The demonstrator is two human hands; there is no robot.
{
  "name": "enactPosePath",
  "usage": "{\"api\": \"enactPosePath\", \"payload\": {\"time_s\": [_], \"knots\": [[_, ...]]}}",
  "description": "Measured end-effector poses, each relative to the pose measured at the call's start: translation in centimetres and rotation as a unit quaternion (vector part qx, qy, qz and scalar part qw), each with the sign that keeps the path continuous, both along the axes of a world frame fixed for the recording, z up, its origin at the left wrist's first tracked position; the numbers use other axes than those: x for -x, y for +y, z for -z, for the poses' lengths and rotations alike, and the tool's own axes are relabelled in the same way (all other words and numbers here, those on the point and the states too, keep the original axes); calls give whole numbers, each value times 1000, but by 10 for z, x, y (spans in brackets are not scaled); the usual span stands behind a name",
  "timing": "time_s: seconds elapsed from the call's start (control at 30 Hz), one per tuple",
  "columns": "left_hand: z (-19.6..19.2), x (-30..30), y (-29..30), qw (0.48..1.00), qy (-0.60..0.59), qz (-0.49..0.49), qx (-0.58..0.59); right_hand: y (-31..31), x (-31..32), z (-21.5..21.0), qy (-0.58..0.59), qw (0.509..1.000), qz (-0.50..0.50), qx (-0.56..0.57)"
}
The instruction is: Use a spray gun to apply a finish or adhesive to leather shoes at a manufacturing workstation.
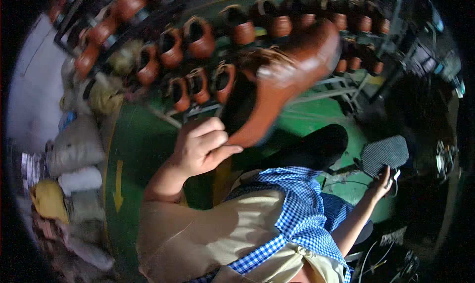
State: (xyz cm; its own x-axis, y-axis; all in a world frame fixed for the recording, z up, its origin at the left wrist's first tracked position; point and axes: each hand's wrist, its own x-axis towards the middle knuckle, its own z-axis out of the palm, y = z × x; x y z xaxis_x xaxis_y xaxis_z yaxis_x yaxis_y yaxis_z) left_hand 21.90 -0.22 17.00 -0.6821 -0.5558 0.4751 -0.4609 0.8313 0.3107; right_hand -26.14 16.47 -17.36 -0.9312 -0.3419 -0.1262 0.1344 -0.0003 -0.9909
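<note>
My left hand (203, 147) is closed on the heel end of a brown leather lace-up shoe (284, 85). The shoe is raised in front of me, tilted with its toe up to the right, and smeared a little by motion. Its dark opening faces left and pale laces show on top. Low at the right, my right hand (381, 184) has its fingers bent around something I cannot make out, with a small white part (397, 175) sticking out. Just above those fingers is a grey, textured, rounded pad (385, 156); whether they touch it, I cannot tell.
Racks of similar brown shoes (200, 35) stretch across the far side, with a metal frame (326, 92) below. Stuffed sacks (76, 144) lie along the left on the green floor (143, 149). Dark machinery and cables (381, 256) stand at the right. A blue checked apron (302, 204) covers my lap.
</note>
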Motion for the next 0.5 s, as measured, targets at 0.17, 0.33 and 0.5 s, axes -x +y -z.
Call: {"api": "enactPosePath", "payload": {"time_s": [0.17,0.33,0.5], "knots": [[17,-60,43,925,30,-354,138,24,46,35,264,944,-94,-171],[14,-120,22,848,-7,-508,153,3,62,24,79,996,-24,24],[11,-195,-60,839,-134,-493,185,8,60,48,88,994,-30,56]]}}
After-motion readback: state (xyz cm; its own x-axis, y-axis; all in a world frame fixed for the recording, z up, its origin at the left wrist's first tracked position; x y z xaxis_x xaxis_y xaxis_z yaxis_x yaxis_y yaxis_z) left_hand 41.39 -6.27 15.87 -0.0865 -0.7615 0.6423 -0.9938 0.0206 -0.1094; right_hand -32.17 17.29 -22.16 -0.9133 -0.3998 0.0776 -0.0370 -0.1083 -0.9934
